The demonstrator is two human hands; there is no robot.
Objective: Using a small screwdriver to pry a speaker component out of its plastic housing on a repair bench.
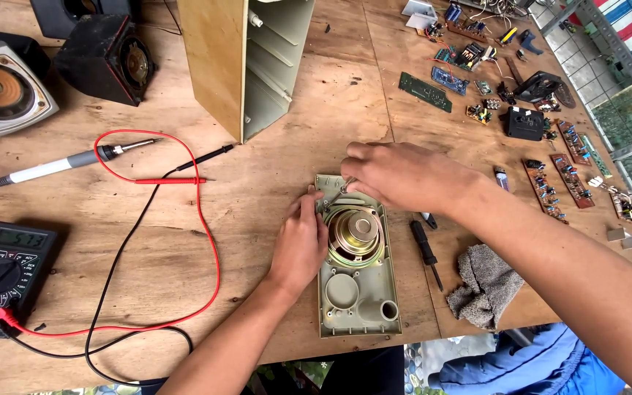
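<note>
A grey-green plastic speaker panel (360, 292) lies flat on the wooden table, with a round metal speaker driver (356, 232) mounted in it. My left hand (300, 245) rests on the panel's left edge, fingertips by the driver's upper left rim. Over the panel's top end my right hand (400, 175) is closed on a thin metal tool (336, 194), whose tip points down at the driver's rim. What kind of tool it is cannot be made out.
A black screwdriver (426, 252) and grey cloth (484, 285) lie right of the panel. A multimeter (1, 274) with red and black leads sits front left, a soldering iron (67, 162) behind it. Speakers stand back left, an open cabinet (246, 62) behind, several circuit boards (550, 172) at right.
</note>
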